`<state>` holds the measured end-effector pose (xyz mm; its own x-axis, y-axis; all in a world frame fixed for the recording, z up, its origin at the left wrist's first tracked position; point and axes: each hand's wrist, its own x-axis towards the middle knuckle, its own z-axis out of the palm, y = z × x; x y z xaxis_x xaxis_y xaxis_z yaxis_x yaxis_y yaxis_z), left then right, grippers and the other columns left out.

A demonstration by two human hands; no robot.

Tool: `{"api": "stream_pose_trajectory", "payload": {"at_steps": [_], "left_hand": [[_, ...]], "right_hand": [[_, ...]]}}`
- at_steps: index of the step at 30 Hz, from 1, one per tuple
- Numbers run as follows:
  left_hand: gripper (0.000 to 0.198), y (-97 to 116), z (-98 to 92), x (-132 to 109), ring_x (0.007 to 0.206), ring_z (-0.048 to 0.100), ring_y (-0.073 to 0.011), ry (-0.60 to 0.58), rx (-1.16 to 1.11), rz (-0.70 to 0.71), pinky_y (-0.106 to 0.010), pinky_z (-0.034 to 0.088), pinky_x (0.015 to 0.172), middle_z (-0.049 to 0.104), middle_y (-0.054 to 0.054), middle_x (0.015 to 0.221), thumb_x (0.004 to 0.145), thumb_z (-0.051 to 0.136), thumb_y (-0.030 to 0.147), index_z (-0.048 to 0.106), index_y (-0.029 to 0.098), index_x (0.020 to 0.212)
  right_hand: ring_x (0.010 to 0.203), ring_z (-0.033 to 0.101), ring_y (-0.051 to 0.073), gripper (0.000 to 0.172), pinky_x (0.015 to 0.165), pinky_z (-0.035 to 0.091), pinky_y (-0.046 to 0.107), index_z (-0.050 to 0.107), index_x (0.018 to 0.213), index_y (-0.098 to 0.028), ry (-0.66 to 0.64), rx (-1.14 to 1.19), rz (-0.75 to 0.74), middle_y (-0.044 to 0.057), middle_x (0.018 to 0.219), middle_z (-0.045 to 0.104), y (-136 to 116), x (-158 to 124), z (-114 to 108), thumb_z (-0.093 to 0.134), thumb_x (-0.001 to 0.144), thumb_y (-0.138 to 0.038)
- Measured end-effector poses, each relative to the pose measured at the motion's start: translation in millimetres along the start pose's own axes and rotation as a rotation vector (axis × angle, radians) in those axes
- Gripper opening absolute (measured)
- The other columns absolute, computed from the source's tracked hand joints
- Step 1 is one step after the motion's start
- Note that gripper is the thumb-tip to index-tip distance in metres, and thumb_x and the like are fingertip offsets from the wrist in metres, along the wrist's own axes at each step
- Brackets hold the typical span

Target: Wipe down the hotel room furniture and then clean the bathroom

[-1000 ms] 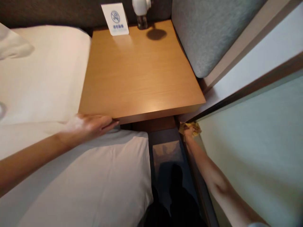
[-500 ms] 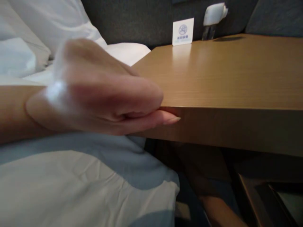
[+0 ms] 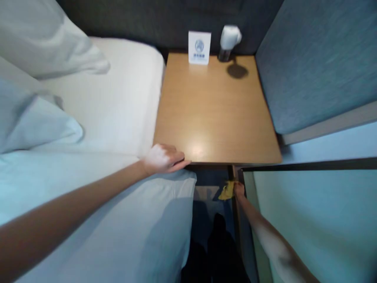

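Note:
My left hand rests on the near left corner of a wooden bedside table, fingers curled over its front edge, holding nothing else. My right hand reaches down below the table's front right corner and is closed on a yellow cloth, pressed against the dark frame edge there. The fingers of that hand are mostly hidden by the cloth and the frame.
A white bed with pillows lies to the left. A small sign card and a white lamp stand at the table's back. A grey padded panel and a pale surface fill the right. Dark floor gap below.
The view went from high to very low beside my left hand and back up. My left hand stays on the table edge. The right hand with the cloth sits slightly lower under the table.

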<state>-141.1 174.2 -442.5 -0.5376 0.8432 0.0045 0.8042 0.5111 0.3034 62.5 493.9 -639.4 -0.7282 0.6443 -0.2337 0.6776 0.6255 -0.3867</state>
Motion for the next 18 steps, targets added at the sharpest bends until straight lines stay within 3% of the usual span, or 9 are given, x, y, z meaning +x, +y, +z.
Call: {"api": "stream_pose_trajectory", "payload": {"at_steps": [2,3,5,7,8,10,12,15,18], "left_hand": [[0.058,1,-3.6,1,0.058,0.048,-0.0163,-0.015,-0.004,-0.072,-0.029,0.024,0.056,0.054,-0.007,0.059,0.096,0.03,0.058,0.057,0.019,0.064],[0.057,2,-4.6,2,0.06,0.05,-0.017,-0.031,0.0,-0.11,-0.029,0.025,0.056,0.057,-0.008,0.062,0.097,0.029,0.057,0.058,0.018,0.066],[0.055,3,-5.6,3,0.064,0.054,-0.0184,-0.086,0.009,-0.189,-0.029,0.026,0.058,0.061,-0.01,0.067,0.098,0.029,0.054,0.06,0.018,0.07],[0.053,5,-8.0,10,0.067,0.057,-0.0197,-0.158,-0.018,-0.231,-0.029,0.028,0.06,0.064,-0.011,0.071,0.098,0.03,0.05,0.061,0.017,0.071],[0.052,5,-11.3,18,0.069,0.058,-0.0202,-0.182,-0.049,-0.248,-0.029,0.029,0.061,0.064,-0.011,0.072,0.099,0.03,0.049,0.061,0.017,0.072],[0.049,1,-24.6,47,0.07,0.058,-0.0204,-0.157,-0.143,-0.326,-0.029,0.029,0.062,0.064,-0.01,0.072,0.099,0.032,0.046,0.06,0.017,0.072],[0.042,-14,-48.4,95,0.065,0.055,-0.0184,0.019,-0.315,-0.524,-0.028,0.027,0.061,0.06,-0.006,0.068,0.097,0.038,0.044,0.055,0.018,0.069],[0.03,-58,-94.3,188,0.055,0.048,-0.0135,0.421,-0.736,-0.925,-0.025,0.028,0.055,0.051,-0.001,0.06,0.091,0.051,0.037,0.048,0.018,0.068],[0.022,-115,-129.4,277,0.047,0.048,-0.0102,0.582,-0.998,-1.096,-0.021,0.035,0.047,0.051,0.002,0.061,0.092,0.052,0.037,0.048,0.018,0.082]], "right_hand": [[0.053,0.062,0.016,0.061,0.055,0.053,0.025,0.07,0.072,-0.008,0.035,0.168,0.07,0.007,0.063,0.067,-10,-55,-62,0.029,0.099,-0.045],[0.062,0.067,0.02,0.056,0.057,0.055,0.028,0.072,0.083,-0.009,0.068,0.276,0.071,0.009,0.071,0.07,-18,-78,-91,0.034,0.097,-0.048],[0.094,0.07,0.027,0.053,0.079,0.059,0.037,0.071,0.11,-0.014,0.13,0.417,-0.031,0.013,0.105,0.072,-38,-108,-138,0.043,0.091,-0.055],[0.124,0.057,0.032,0.054,0.103,0.048,0.046,0.065,0.125,-0.019,0.178,0.346,-0.238,0.014,0.133,0.06,-72,-105,-167,0.05,0.089,-0.056],[0.132,0.049,0.033,0.052,0.109,0.042,0.049,0.064,0.127,-0.019,0.191,0.227,-0.339,0.015,0.14,0.054,-95,-90,-175,0.049,0.09,-0.053],[0.133,0.047,0.035,0.048,0.111,0.036,0.052,0.065,0.125,-0.013,0.187,-0.02,-0.455,0.019,0.139,0.054,-149,-34,-181,0.043,0.094,-0.042],[0.12,0.056,0.034,0.043,0.104,0.04,0.049,0.069,0.114,-0.008,0.156,-0.205,-0.438,0.022,0.122,0.063,-211,48,-184,0.038,0.097,-0.033],[0.102,0.063,0.03,0.044,0.092,0.043,0.042,0.07,0.103,-0.007,0.153,-0.301,-0.287,0.021,0.102,0.068,-303,197,-196,0.032,0.1,-0.029],[0.102,0.062,0.029,0.042,0.089,0.042,0.038,0.067,0.111,-0.006,0.229,-0.252,-0.193,0.022,0.107,0.066,-369,323,-208,0.034,0.098,-0.029]]}}
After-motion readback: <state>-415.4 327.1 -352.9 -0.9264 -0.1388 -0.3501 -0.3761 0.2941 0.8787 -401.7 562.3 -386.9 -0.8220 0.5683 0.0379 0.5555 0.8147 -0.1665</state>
